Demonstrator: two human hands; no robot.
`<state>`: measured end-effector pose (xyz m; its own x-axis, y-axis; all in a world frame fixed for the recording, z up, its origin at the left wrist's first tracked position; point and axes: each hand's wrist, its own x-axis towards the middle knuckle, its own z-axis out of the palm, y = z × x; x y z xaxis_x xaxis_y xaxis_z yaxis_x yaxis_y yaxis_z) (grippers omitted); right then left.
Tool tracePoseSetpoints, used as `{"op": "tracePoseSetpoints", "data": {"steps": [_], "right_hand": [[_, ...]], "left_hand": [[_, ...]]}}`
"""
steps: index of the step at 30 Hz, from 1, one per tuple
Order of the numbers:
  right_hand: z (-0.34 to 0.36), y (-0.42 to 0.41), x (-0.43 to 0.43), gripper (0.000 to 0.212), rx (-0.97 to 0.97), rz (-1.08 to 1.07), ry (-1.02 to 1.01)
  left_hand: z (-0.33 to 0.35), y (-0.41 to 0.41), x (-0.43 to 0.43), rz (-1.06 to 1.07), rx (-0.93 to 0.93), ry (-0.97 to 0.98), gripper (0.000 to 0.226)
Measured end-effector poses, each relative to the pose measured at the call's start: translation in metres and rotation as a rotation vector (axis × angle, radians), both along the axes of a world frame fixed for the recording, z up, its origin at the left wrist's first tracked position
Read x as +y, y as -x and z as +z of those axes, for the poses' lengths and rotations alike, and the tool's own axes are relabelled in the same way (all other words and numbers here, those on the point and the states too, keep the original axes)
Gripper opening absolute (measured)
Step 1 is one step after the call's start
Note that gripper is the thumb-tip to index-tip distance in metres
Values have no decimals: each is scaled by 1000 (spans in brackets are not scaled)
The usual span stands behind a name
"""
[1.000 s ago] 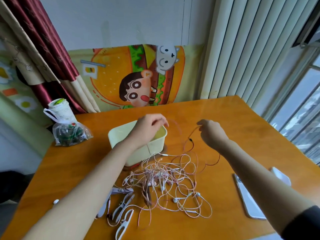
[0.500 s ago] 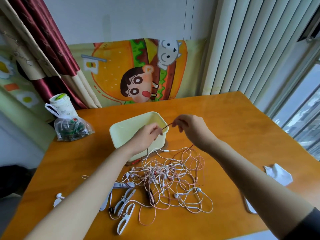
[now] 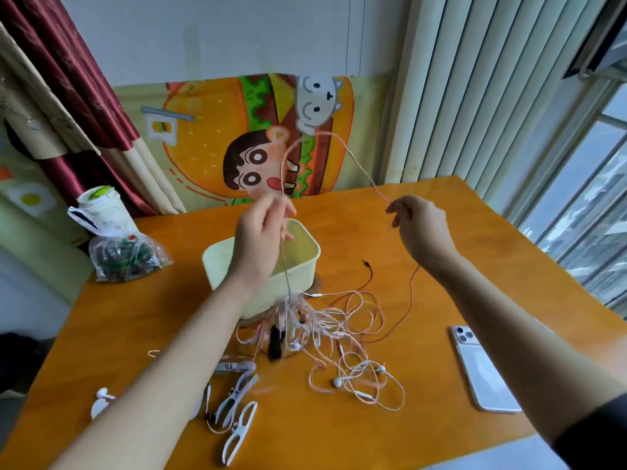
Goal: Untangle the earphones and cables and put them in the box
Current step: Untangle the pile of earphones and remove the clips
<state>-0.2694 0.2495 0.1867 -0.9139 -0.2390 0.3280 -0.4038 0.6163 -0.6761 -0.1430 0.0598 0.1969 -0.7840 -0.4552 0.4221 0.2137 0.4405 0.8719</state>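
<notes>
Lifted higher — left hand (image 3: 258, 232) and right hand (image 3: 420, 228) pinch a thin pink cable (image 3: 325, 133), arched above wiry tangle (image 3: 322, 327)

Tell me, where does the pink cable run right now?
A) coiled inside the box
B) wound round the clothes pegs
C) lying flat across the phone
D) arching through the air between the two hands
D: the pink cable loops up from the left hand and over to the right hand, above the box.
</notes>
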Motion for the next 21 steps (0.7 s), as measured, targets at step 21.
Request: {"op": "tracePoseSetpoints", "data": {"steps": [21], "right_hand": [[-1,-64,-38,42,373,319,-135]], "left_hand": [[-10,14,4,-354,-537,352,33]]}}
